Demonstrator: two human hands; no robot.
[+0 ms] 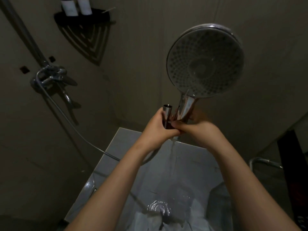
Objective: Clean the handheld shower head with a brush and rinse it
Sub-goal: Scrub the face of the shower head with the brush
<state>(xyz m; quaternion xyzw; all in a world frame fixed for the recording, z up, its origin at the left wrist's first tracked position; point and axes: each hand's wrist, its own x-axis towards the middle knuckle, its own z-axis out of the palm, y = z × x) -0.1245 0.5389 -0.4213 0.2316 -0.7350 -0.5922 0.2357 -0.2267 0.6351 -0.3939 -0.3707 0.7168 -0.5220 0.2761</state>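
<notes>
A round chrome shower head [205, 60] stands upright in front of me, its nozzle face turned toward me. My right hand [198, 130] grips its chrome handle [184, 109] from below. My left hand [156, 129] grips the metal end fitting of the shower hose [167, 112], which is held beside the handle and apart from it. The hose [73, 125] runs from my left hand down and back to the wall mixer. A thin stream of water [172, 152] falls from between my hands and splashes on the floor [158, 207]. No brush is in view.
The wall mixer tap [51, 77] with its lever sits at the left. Above it a black corner shelf [83, 17] carries two bottles. Wet grey floor tiles [123, 147] lie below. A metal rack edge [265, 162] and a dark object stand at the right.
</notes>
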